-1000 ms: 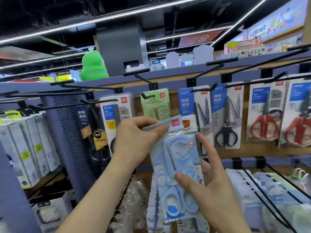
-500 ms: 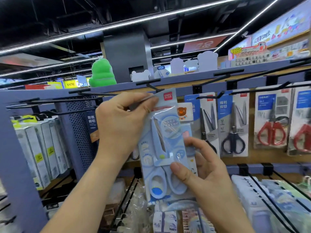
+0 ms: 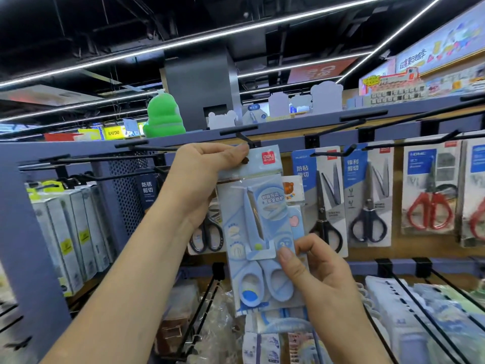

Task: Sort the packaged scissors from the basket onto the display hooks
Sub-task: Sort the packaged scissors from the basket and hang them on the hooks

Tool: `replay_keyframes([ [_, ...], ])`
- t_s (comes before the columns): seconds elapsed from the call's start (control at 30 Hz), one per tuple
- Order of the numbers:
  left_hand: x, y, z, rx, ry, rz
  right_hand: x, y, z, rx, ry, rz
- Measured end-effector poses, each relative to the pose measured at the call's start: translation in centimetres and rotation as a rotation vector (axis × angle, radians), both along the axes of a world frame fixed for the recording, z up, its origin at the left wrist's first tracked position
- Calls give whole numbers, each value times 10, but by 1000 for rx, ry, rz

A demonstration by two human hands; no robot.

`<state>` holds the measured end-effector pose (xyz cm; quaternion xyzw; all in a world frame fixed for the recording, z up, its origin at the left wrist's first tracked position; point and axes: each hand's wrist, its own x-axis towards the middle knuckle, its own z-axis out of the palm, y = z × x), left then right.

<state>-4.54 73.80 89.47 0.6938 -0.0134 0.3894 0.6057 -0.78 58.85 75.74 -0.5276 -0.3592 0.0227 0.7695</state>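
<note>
A pale blue pack of child scissors (image 3: 258, 237) hangs upright in front of the display wall. My left hand (image 3: 207, 177) pinches its top edge right at a black display hook (image 3: 242, 134). My right hand (image 3: 315, 274) grips the pack's lower right side by the handles. A second pack with a bear sticker (image 3: 291, 190) shows just behind it. The basket (image 3: 294, 327) is at the bottom, mostly hidden, with more packs inside.
Black-handled scissors packs (image 3: 367, 195) and red-handled ones (image 3: 430, 190) hang to the right. Long black hooks (image 3: 362, 124) jut toward me. Boxed goods (image 3: 68, 232) fill the left bay. A green plush (image 3: 162, 116) sits on the top shelf. Lower hooks hold bagged items (image 3: 409, 319).
Both hands have raised the blue scissors pack from chest height up to the hook level; its top edge now meets the hook.
</note>
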Motion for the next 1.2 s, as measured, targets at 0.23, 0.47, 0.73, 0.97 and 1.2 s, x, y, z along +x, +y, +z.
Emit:
replay_keyframes([
  [0.23,6,12,-28,93,-97,31,5,10,-8,-13,39,-141],
  [0.47,31,29,-49,313,-106,190,17,12,-16,-7,46,-304],
  [0.73,102,49,-57,653,-80,503,28,-9,-17,12,-21,-334],
  [0.97,109,61,-65,703,29,540,35,-12,-18,13,148,-85],
  [1.2,9,18,-64,-60,-93,-96,31,-5,-15,-42,83,18],
])
